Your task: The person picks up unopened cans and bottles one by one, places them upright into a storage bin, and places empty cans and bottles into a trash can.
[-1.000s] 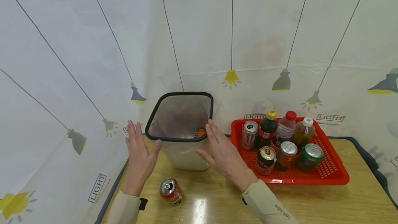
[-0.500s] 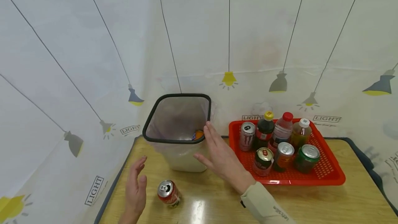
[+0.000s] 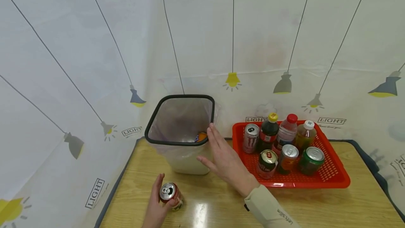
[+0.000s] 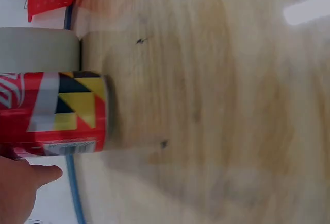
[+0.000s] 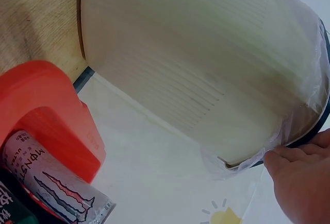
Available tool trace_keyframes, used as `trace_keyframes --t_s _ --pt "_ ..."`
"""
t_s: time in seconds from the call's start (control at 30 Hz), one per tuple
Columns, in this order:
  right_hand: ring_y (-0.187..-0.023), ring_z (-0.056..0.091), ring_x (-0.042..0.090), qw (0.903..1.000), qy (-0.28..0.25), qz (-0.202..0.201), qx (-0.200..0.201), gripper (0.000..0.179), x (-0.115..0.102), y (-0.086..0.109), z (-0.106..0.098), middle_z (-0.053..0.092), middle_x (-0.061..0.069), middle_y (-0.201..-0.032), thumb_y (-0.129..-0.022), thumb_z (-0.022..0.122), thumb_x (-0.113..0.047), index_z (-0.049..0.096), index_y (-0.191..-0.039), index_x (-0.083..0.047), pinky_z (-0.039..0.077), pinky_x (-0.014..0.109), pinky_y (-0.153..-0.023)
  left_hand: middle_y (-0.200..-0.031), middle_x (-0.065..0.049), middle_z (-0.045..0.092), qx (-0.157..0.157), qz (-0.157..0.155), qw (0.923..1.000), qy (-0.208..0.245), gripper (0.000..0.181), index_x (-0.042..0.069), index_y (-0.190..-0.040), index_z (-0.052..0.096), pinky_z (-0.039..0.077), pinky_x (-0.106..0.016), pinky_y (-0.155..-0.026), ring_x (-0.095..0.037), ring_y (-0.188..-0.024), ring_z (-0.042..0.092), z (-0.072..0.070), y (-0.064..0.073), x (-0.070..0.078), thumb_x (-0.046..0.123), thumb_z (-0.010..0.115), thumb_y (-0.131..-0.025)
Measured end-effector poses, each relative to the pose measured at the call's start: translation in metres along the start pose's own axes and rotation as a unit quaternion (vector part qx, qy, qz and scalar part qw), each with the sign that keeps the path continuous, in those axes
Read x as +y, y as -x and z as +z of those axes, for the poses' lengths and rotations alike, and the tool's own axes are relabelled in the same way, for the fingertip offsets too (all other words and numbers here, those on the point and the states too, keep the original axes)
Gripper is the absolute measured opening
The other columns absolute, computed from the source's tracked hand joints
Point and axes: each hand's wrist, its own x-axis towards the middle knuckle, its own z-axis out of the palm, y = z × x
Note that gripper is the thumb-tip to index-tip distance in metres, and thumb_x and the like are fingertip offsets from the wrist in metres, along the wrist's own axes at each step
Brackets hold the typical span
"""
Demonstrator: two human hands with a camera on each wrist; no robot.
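Note:
A red soda can (image 3: 172, 196) stands upright on the table in front of the bin; the left wrist view shows its red, yellow and black print. My left hand (image 3: 156, 205) is at the can's left side, fingers along its far side and thumb before it. In the left wrist view one fingertip (image 4: 49, 174) shows a gap from the can. The pale bin (image 3: 191, 161) has a black rim and a clear plastic liner, with an orange and blue item (image 3: 201, 137) inside. My right hand (image 3: 229, 164) rests straight fingers against the rim's right side, thumb spread.
A red plastic basket (image 3: 338, 175) stands right of the bin, holding several cans and 3 bottles, including a pink-white can (image 3: 251, 139) and a green can (image 3: 312, 161). A lamp-printed cloth (image 3: 196, 27) hangs behind the wooden table (image 3: 234, 210).
My left hand has come away from the bin's left side, down and then right to the soda can. The right hand stays at the rim. The can stands where it was.

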Motion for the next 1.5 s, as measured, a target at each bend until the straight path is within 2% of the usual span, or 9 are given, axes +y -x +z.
trace_keyframes --t_s 0.17,0.33,0.5,0.67,0.8,0.93,1.13,1.37,1.5 --pt "-0.156 0.021 0.026 1.0000 -0.001 0.003 0.001 0.097 0.000 0.000 0.001 0.013 0.014 -0.173 -0.096 0.071 -0.050 0.021 -0.163 0.000 0.032 0.044 -0.118 -0.157 -0.025 0.042 0.046 -0.055 0.9974 -0.003 0.101 -0.004 -0.157 0.030 0.032 -0.009 -0.104 0.010 -0.133 0.039 0.011 0.002 -0.007 -0.003 0.087 -0.074" --pt "-0.156 0.022 0.027 1.0000 0.000 0.005 0.000 0.097 0.000 -0.001 0.002 0.013 0.014 -0.173 -0.096 0.070 -0.050 0.020 -0.163 -0.001 0.033 0.044 -0.118 -0.139 -0.019 0.059 0.074 -0.089 0.9926 -0.035 0.089 -0.002 -0.148 0.043 0.042 -0.011 -0.096 0.004 -0.116 0.054 0.017 0.004 -0.007 0.003 0.092 -0.074" --pt "-0.156 0.022 0.025 0.9999 -0.009 0.010 -0.003 0.095 0.000 0.000 0.002 0.008 0.009 -0.174 -0.097 0.069 -0.049 0.020 -0.164 -0.002 0.032 0.044 -0.119 -0.119 -0.013 0.068 0.101 -0.081 0.9889 -0.074 0.070 0.001 -0.135 0.054 0.048 -0.015 -0.088 -0.003 -0.103 0.062 0.020 0.005 -0.005 0.009 0.092 -0.077" --pt "-0.156 0.023 0.026 0.9999 -0.008 0.006 0.003 0.094 0.001 0.000 0.002 0.011 0.011 -0.173 -0.097 0.071 -0.047 0.022 -0.163 -0.001 0.032 0.044 -0.118 -0.111 -0.006 0.070 0.135 -0.041 0.9856 -0.094 0.064 0.001 -0.130 0.057 0.049 -0.013 -0.084 -0.003 -0.098 0.063 0.018 0.005 0.004 0.008 0.091 -0.075" --pt "-0.156 0.024 0.026 0.9999 -0.008 0.007 0.005 0.093 0.002 0.001 0.003 0.013 0.012 -0.173 -0.097 0.071 -0.047 0.024 -0.163 0.000 0.033 0.045 -0.118 -0.111 0.003 0.072 0.149 -0.007 0.9861 -0.073 0.063 0.000 -0.128 0.058 0.049 -0.012 -0.083 0.000 -0.098 0.064 0.015 0.002 0.020 0.000 0.089 -0.073" --pt "-0.156 0.023 0.026 0.9999 -0.009 0.009 0.003 0.092 0.002 0.001 0.003 0.012 0.012 -0.173 -0.098 0.070 -0.047 0.025 -0.162 0.001 0.032 0.046 -0.119 -0.114 0.007 0.073 0.152 0.052 0.9869 -0.018 0.063 -0.006 -0.127 0.057 0.049 -0.012 -0.088 0.001 -0.105 0.065 0.010 -0.003 0.048 -0.014 0.083 -0.070" --pt "-0.156 0.022 0.026 0.9999 -0.010 0.013 0.000 0.092 0.002 0.002 0.002 0.012 0.012 -0.173 -0.098 0.069 -0.047 0.022 -0.163 -0.002 0.031 0.045 -0.119 -0.121 -0.004 0.070 0.128 0.077 0.9863 0.070 0.061 -0.011 -0.132 0.048 0.054 -0.018 -0.090 -0.012 -0.112 0.066 -0.001 -0.016 0.096 -0.021 0.074 -0.077" --pt "-0.156 0.023 0.028 0.9999 -0.008 0.011 0.003 0.092 0.002 0.002 0.001 0.013 0.012 -0.173 -0.098 0.070 -0.047 0.024 -0.163 -0.001 0.032 0.047 -0.118 -0.129 -0.017 0.065 0.106 0.179 0.9668 0.148 0.067 -0.017 -0.136 0.038 0.053 -0.024 -0.096 -0.022 -0.120 0.063 -0.007 -0.033 0.149 -0.026 0.068 -0.076" --pt "-0.156 0.023 0.028 0.9998 -0.010 0.015 0.000 0.092 0.002 0.003 0.001 0.012 0.011 -0.173 -0.098 0.070 -0.047 0.024 -0.163 -0.001 0.032 0.047 -0.118 -0.132 -0.023 0.062 0.104 0.242 0.9523 0.153 0.070 -0.019 -0.137 0.034 0.051 -0.027 -0.100 -0.027 -0.123 0.062 -0.008 -0.046 0.169 -0.021 0.072 -0.077"
